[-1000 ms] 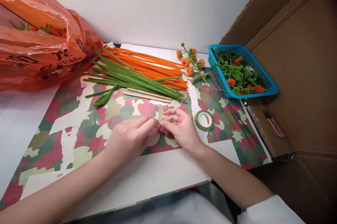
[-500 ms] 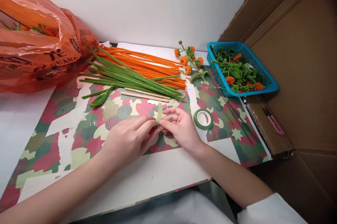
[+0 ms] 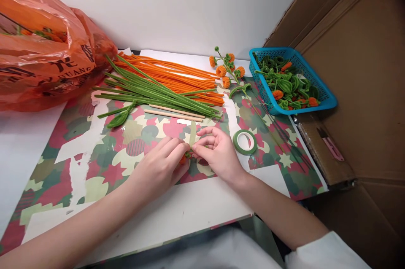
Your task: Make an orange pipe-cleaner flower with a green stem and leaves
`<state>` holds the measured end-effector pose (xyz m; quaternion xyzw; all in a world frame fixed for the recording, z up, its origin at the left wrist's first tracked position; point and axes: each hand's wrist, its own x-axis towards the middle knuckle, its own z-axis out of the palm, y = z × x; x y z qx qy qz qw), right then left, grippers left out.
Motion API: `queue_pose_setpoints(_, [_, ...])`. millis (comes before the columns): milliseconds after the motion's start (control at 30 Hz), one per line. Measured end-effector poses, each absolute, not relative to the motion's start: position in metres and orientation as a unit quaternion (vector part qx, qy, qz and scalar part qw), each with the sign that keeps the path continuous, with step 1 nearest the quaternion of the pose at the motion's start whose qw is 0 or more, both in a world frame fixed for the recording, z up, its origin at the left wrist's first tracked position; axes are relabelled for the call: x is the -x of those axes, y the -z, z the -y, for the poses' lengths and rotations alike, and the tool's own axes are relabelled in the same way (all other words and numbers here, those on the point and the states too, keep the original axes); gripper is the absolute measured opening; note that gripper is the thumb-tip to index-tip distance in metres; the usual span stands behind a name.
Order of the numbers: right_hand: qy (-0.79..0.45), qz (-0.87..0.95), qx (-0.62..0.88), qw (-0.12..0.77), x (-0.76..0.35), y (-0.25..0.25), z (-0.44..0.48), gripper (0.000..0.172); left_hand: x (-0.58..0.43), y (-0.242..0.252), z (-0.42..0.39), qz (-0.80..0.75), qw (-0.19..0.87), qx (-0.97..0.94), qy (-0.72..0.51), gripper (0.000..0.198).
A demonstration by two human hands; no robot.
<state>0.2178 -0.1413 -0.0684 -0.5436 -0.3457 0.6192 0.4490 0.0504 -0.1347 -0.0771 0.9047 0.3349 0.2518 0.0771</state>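
My left hand has its fingers closed round a small orange and green piece, mostly hidden under the fingers. Close beside it, my right hand pinches at a strip of pale green tape, which stands up between the two hands. The fingertips of both hands nearly meet. To the right of my right hand lies a roll of green tape. Beyond the hands are two thin wooden sticks, green fuzzy stems and orange fuzzy stems.
An orange plastic bag stands at the left. A green leaf piece lies near the stems. Orange flowers on a stem lie beside a blue basket of green pieces. A pink cutter rests on cardboard at the right.
My left hand has turned slightly, and more of the orange and green piece shows below its fingertips. The tape strip has shifted a little. My right hand has hardly moved.
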Motion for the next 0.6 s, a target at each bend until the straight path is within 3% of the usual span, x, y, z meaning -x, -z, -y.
queue_pose_setpoints(367, [-0.611, 0.364, 0.541, 0.448, -0.2184, 0.0663, 0.1421, 0.029, -0.0514, 0.0813, 0.1296, -0.333, 0.180, -0.887, -0.263, 0.016])
queue_pose_setpoints(600, [-0.518, 0.467, 0.547, 0.463, -0.2164, 0.0679, 0.1448, 0.035, -0.0512, 0.0804, 0.1331, -0.391, 0.288, -0.845, -0.224, 0.011])
